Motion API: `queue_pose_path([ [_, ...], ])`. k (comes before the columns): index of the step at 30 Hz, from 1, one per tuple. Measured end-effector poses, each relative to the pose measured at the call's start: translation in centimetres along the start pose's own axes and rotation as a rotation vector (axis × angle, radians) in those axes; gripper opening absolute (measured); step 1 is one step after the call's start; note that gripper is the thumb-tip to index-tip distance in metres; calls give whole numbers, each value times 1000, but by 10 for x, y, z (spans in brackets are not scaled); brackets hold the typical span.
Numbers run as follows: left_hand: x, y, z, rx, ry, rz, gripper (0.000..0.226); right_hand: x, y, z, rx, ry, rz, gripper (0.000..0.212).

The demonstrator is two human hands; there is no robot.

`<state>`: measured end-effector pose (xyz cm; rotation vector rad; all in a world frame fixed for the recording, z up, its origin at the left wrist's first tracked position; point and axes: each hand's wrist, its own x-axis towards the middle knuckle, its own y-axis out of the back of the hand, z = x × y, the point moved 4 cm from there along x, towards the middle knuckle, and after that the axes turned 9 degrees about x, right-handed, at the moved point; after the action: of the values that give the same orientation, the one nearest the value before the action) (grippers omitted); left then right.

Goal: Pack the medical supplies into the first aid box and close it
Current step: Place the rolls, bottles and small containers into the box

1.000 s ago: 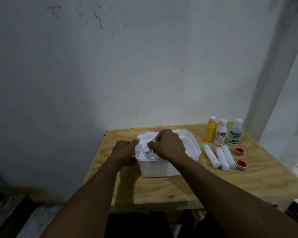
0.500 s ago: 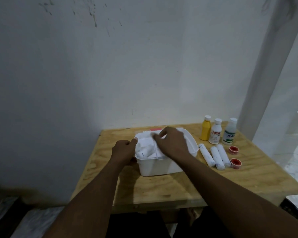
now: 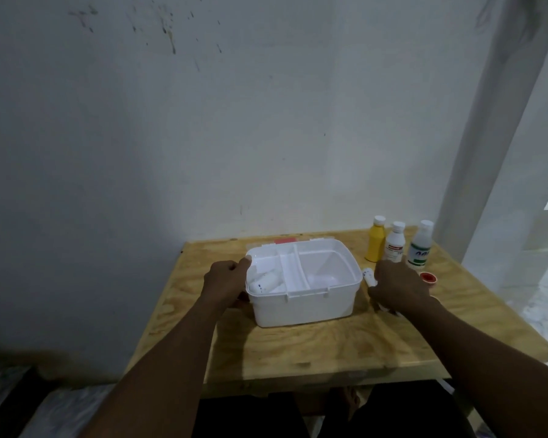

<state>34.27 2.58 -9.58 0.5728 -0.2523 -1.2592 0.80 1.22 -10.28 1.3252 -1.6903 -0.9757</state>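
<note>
The white first aid box (image 3: 304,306) stands open in the middle of the wooden table (image 3: 298,349), its lid with a red patch (image 3: 285,241) folded behind. A white bandage roll (image 3: 264,282) lies in the left compartment of the inner tray. My left hand (image 3: 225,281) grips the box's left rim. To the right of the box, my right hand (image 3: 397,287) is curled over the bandage rolls lying there, and the end of one roll (image 3: 369,276) sticks out by the thumb. The other rolls are hidden under the hand.
A yellow bottle (image 3: 375,246), a white bottle with a red label (image 3: 395,246) and a bottle with a green label (image 3: 419,249) stand at the back right. Beside my right hand lies a small red tape roll (image 3: 428,277). The wall is right behind the table, with a white pillar (image 3: 487,153) at right.
My right hand let go of the roll in the box's left compartment and moved right, out of the box, onto the rolls on the table. My left hand stayed on the rim.
</note>
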Motion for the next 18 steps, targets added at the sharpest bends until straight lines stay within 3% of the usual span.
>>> queue_pose_path([
  [4,0,1,-1,-17,2,-45,53,2,-3,-2,112,10,29,21],
  [12,-2,0,-1,-35,-12,-70,48,8,72,-56,516,59,359,38],
  [18,-2,0,-4,-44,-11,-77,50,-14,49,-136,564,208,129,42],
])
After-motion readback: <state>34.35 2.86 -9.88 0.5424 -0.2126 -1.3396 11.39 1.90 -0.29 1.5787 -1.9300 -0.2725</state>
